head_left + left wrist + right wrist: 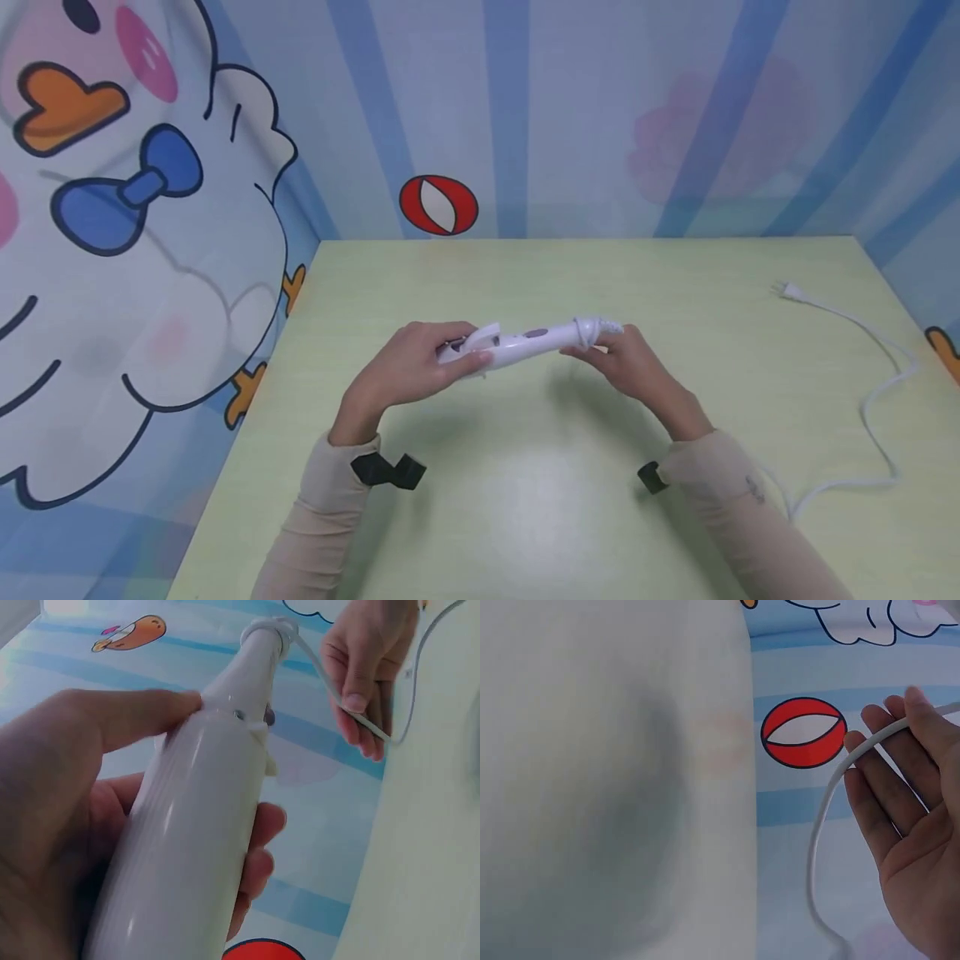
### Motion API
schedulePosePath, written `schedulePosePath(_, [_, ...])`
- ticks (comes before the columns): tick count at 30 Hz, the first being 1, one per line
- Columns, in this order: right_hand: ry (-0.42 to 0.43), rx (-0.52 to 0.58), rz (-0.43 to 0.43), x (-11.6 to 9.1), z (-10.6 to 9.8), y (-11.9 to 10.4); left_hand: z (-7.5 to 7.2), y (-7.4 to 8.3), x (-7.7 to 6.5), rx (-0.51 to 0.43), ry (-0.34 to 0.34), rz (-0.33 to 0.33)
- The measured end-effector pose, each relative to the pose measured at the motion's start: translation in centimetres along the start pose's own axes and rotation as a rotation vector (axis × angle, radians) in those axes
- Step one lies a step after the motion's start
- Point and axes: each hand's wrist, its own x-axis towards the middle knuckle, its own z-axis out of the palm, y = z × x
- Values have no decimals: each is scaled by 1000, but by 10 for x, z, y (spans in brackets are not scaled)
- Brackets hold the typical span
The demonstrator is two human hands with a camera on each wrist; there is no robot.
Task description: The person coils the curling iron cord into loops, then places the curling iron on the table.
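Note:
A white curling iron is held above the table, tilted slightly up toward the right. My left hand grips its thick end; in the left wrist view the fingers wrap behind the white body and the thumb lies along its near side. A small raised lever stands beside that hand. Cord is looped around the narrow handle end. Just right of it, my right hand pinches the white cord between thumb and fingers, as the left wrist view shows too.
The rest of the cord snakes over the right side of the pale table, partly hidden by the right forearm. Its two-pin plug lies near the back right. A wall with cartoon pictures rises behind the table's back edge.

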Motion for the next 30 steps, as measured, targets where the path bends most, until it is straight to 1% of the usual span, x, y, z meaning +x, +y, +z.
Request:
schedulePosePath(2, [-22,6,-53,4,-6,-2,-2,2,1,-7,-16,24])
schedulePosePath(4, [-62,14,-101,8,-13,-4,-4,4,1,1,-32,48])
schedulePosePath(6, [-105,-6,-179,12,-22,-7,-6,5,2,18,-52,76])
schedulePosePath(7, [-131,-23,-191,14,-26,-8,-8,5,2,32,-61,87])
schedulePosePath(10, [-203,-75,-166,20,-37,-14,-14,8,3,72,-98,103])
schedulePosePath(13, [-247,-148,-137,26,-46,-20,-18,11,3,120,-128,90])
schedulePosePath(15, [-240,-213,-164,29,-51,-25,-18,14,4,157,-140,79])
schedulePosePath(18, [-186,-342,-237,33,-57,-32,-16,18,7,231,-149,64])
schedulePosePath(20, [-150,-418,-279,32,-60,-40,-13,19,8,279,-144,49])
schedulePosePath(22, [-125,-483,-301,31,-60,-48,-10,20,10,325,-131,30])
schedulePosePath(26, [-82,-575,-281,25,-56,-65,-4,17,12,360,-97,-14])
schedulePosePath(28, [-58,-602,-248,20,-53,-72,-2,16,13,360,-76,-33])
schedulePosePath(30, [-44,-598,-198,15,-48,-77,0,14,13,366,-54,-53])
